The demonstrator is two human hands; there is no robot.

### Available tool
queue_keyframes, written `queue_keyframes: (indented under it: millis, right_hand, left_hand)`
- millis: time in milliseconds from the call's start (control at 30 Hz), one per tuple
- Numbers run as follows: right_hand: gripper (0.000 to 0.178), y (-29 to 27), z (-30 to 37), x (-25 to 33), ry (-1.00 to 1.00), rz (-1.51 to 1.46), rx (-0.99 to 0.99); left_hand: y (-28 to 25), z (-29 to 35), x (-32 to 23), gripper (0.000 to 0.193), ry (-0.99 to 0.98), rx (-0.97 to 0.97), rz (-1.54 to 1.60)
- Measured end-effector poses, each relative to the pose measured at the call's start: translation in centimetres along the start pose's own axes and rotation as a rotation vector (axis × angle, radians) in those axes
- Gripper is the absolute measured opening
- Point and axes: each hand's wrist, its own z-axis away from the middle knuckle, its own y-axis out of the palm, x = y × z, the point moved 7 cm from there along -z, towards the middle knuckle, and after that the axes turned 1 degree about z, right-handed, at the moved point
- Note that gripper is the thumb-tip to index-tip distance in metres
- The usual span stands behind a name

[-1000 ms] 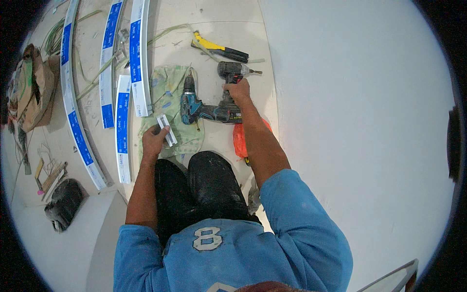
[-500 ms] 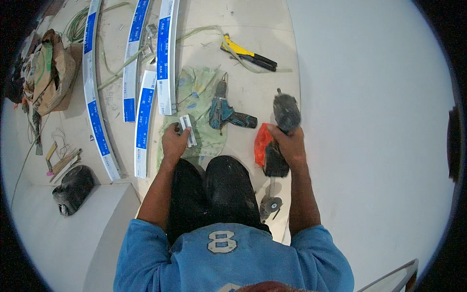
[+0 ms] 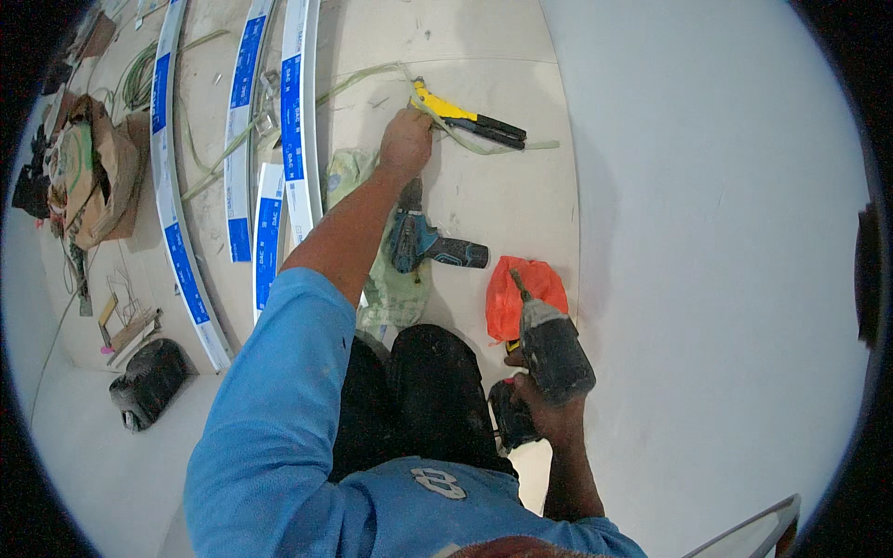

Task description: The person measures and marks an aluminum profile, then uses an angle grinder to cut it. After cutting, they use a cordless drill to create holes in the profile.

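My right hand [image 3: 553, 414] is wrapped round the grip of a dark, dusty cordless power drill [image 3: 556, 358], its bit pointing away from me and its battery end near my knee. My left arm stretches forward, and my left hand [image 3: 406, 144] is at the head end of a yellow plier-like hand tool [image 3: 460, 113] with two black handles. Its fingers are hidden under the hand, so I cannot make out a grip. Below that forearm lies a second cordless drill [image 3: 419, 244], blue and black, partly over a green patterned cloth [image 3: 400, 293].
Long white profiles [image 3: 191, 270] with blue printed film lie to the left. An orange-red bag [image 3: 507, 302] is beside the drill in my hand. Flat green strapping [image 3: 363, 84] crosses the floor. A brown sack [image 3: 107, 191] and a black container [image 3: 153, 377] stand far left; a white wall [image 3: 707, 232] rises right.
My left hand has left the small white channel piece and reached forward to the yellow tool. My right hand has drawn the drill back toward me, uncovering more of the orange-red bag.
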Motion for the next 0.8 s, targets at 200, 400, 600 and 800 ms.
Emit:
queue_keyframes:
  millis: [200, 400, 600, 800]
  right_hand:
    - [0.046, 0.3, 0.2, -0.5, -0.062, -0.101, 0.028]
    - [0.04, 1.2, -1.1, -0.8, -0.223, 0.312, -0.038]
    - [0.039, 4.0, -3.7, 3.0, -0.467, 0.403, -0.019]
    - [0.046, 5.1, -3.3, 3.8, -0.356, 0.159, 0.104]
  left_hand:
    - [0.8, -0.8, 0.7, 0.021, -0.104, 0.19, -0.172]
    - [-3.4, 7.7, -1.9, 0.025, -1.013, 0.11, 1.334]
    - [-11.2, 13.4, -10.3, 0.028, -1.121, -0.021, 1.95]
    - [-14.8, 15.7, -12.5, 0.031, -0.927, 0.006, 2.031]
